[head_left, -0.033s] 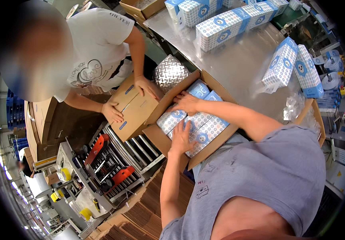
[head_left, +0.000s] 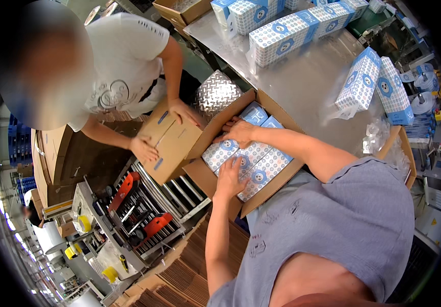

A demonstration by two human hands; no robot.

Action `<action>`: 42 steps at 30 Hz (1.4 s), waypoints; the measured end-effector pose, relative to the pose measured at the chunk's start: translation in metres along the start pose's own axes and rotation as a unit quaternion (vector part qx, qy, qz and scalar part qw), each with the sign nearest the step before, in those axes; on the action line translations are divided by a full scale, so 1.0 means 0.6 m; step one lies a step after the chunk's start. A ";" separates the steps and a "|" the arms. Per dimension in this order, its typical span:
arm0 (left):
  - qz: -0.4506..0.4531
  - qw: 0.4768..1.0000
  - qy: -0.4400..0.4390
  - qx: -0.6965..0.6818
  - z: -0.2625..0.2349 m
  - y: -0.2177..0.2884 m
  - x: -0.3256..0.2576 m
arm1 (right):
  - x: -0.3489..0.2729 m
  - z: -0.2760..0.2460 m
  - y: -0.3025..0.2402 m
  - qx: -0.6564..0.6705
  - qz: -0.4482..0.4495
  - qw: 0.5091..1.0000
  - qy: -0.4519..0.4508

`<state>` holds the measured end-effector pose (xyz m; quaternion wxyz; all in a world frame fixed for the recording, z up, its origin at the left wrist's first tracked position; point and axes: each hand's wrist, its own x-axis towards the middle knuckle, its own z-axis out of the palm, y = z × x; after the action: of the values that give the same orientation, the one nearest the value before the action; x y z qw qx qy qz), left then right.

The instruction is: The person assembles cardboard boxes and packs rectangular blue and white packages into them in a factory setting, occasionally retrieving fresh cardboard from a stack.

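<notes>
Our left hand (head_left: 229, 180) and right hand (head_left: 239, 133) lie palm-down and spread near mid-frame, left forearm (head_left: 217, 230) near-vertical, right forearm (head_left: 292, 147) slanting down rightward.

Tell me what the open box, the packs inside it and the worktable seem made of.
Open box: matte brown cardboard, by its stiff, plain walls.
Packs: probably printed plastic film, from the faint shine, though paper isn't ruled out.
Worktable: smooth metal, perhaps steel, by its grey sheen and soft reflections.

Left hand (head_left: 230, 179) drawn back slightly, thumb nearer its fingers. Closed cardboard carton (head_left: 179, 135) on the rollers shifted a touch, lower corner now further down the view. Co-worker's white T-shirt (head_left: 123, 64) moved slightly left.
</notes>
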<state>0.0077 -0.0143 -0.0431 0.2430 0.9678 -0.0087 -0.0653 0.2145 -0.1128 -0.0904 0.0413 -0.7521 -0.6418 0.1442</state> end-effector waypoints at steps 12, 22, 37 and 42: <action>-0.343 0.877 0.214 -0.259 -0.044 -0.037 -0.067 | -0.190 -0.274 0.356 -0.195 0.411 0.856 0.245; -0.210 0.942 0.219 -0.146 0.035 0.019 0.038 | -0.257 -0.229 0.371 -0.191 0.350 0.901 0.174; -0.289 0.839 0.166 -0.430 0.101 -0.035 0.095 | -0.091 -0.120 0.071 -0.057 0.013 0.965 0.254; -0.088 0.935 -0.005 -0.345 0.029 0.047 -0.013 | -0.203 0.045 0.047 -0.027 -0.016 0.968 0.247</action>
<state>-0.0021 -0.0468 -0.0443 0.5550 0.8211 0.0980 -0.0897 0.2176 -0.2400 -0.1034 0.1808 -0.7550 -0.6271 -0.0643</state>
